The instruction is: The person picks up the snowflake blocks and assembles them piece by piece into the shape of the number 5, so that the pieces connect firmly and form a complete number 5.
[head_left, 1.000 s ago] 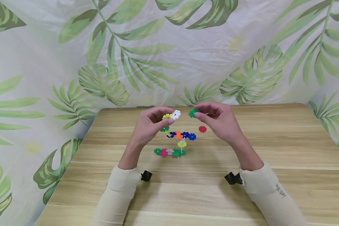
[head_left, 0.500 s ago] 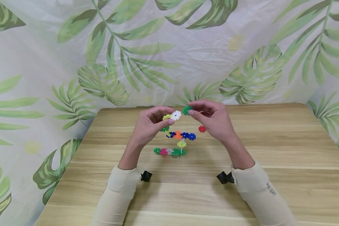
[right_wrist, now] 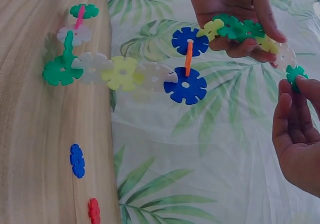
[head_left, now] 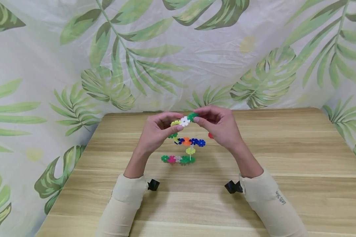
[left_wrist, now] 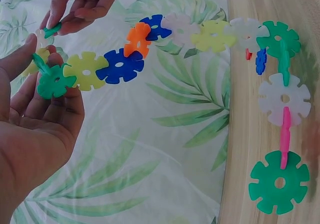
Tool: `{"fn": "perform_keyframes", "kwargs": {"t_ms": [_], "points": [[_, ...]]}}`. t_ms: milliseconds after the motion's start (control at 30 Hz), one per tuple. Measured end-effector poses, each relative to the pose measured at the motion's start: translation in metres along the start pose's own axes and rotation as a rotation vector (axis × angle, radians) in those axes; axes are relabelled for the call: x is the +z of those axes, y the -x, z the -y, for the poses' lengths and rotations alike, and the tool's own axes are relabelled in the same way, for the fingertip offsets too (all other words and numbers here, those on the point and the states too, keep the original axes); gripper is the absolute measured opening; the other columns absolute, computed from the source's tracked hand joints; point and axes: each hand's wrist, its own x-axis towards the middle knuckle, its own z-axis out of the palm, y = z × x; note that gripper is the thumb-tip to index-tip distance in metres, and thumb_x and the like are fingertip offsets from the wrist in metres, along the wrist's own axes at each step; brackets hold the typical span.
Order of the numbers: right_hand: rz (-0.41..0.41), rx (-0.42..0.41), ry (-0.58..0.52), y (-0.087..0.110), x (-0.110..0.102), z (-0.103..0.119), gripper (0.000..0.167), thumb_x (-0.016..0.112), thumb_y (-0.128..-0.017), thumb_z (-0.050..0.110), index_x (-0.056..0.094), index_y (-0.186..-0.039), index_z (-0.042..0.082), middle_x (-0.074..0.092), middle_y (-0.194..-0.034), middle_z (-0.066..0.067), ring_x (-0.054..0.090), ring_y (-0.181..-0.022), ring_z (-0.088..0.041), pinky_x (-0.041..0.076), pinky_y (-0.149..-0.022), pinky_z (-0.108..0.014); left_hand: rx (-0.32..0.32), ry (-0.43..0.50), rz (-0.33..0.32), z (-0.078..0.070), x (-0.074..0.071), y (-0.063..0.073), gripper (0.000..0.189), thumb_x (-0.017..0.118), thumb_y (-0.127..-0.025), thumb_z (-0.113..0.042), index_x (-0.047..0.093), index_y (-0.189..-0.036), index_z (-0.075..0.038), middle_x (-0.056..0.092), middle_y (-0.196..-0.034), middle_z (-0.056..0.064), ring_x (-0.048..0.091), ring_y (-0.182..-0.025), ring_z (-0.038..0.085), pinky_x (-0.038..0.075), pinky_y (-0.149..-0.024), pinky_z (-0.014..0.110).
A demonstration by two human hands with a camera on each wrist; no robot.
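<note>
My left hand (head_left: 157,131) holds the upper end of a standing chain of interlocked plastic snowflake discs, its thumb by the yellow disc (head_left: 175,122) and the white disc (head_left: 185,121). Between thumb and fingers, my right hand (head_left: 222,126) pinches a green snowflake disc (right_wrist: 296,77), whose edge meets the white disc; whether the slots are engaged cannot be told. Below, the chain runs through blue and orange discs (left_wrist: 136,40) down past an upright yellow disc (head_left: 191,151). Its base, a row with a pink disc (head_left: 171,159), stands on the table.
A loose blue disc (right_wrist: 77,160) and a loose red disc (right_wrist: 94,211) lie on the wooden table (head_left: 178,204). Behind the table's far edge hangs a leaf-patterned cloth (head_left: 166,49). Black wrist mounts (head_left: 153,184) stick out from the sleeves.
My right hand has moved left with the green disc, closing the gap until it meets the white disc. The left hand and the chain have stayed nearly still.
</note>
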Motion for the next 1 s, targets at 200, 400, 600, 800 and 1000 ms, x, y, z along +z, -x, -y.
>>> {"fn": "perform_keyframes", "kwargs": {"t_ms": [200, 400, 600, 800, 1000], "points": [[-0.017, -0.038, -0.029, 0.0002, 0.0040, -0.0030, 0.019, 0.078, -0.095, -0.004, 0.078, -0.113, -0.004, 0.079, -0.096, 0.011, 0.060, -0.066, -0.010, 0.050, -0.059, -0.019, 0.005, 0.002, -0.015, -0.0004, 0.0005, 0.0003, 0.029, 0.081, -0.096, -0.007, 0.074, -0.121, 0.006, 0.080, -0.100, -0.008, 0.063, -0.072, 0.013, 0.050, -0.061, 0.021], [-0.023, -0.051, -0.031, 0.0005, 0.0050, -0.0030, 0.018, 0.078, -0.094, -0.005, 0.079, -0.112, -0.004, 0.079, -0.095, 0.013, 0.058, -0.064, -0.010, 0.048, -0.057, -0.019, 0.020, -0.010, -0.019, 0.0002, 0.0010, 0.0000, 0.030, 0.083, -0.095, -0.011, 0.076, -0.119, 0.005, 0.080, -0.099, -0.005, 0.062, -0.072, 0.012, 0.050, -0.061, 0.022], [-0.024, -0.070, -0.031, 0.0006, 0.0077, -0.0052, 0.017, 0.077, -0.094, -0.007, 0.079, -0.111, -0.006, 0.080, -0.097, 0.009, 0.070, -0.076, -0.007, 0.058, -0.067, -0.019, 0.030, -0.029, -0.023, -0.0009, 0.0013, 0.0003, 0.026, 0.081, -0.094, -0.002, 0.075, -0.118, 0.007, 0.079, -0.099, -0.011, 0.059, -0.071, 0.011, 0.048, -0.061, 0.020], [-0.017, -0.075, -0.014, 0.0005, 0.0088, -0.0066, 0.017, 0.078, -0.094, -0.006, 0.080, -0.111, -0.005, 0.080, -0.099, -0.004, 0.072, -0.078, -0.008, 0.060, -0.069, -0.021, 0.033, -0.034, -0.023, -0.0006, 0.0023, 0.0001, 0.024, 0.080, -0.094, 0.001, 0.076, -0.117, 0.007, 0.080, -0.098, -0.010, 0.059, -0.071, 0.011, 0.047, -0.060, 0.020], [-0.004, -0.049, -0.020, 0.0010, 0.0085, -0.0045, 0.019, 0.077, -0.095, -0.004, 0.079, -0.114, -0.004, 0.081, -0.103, -0.004, 0.075, -0.083, -0.011, 0.062, -0.074, -0.022, 0.026, -0.017, 0.012, 0.0002, -0.0008, 0.0000, 0.026, 0.077, -0.095, 0.002, 0.073, -0.120, 0.007, 0.077, -0.097, -0.008, 0.056, -0.067, 0.011, 0.047, -0.059, 0.021]]}}
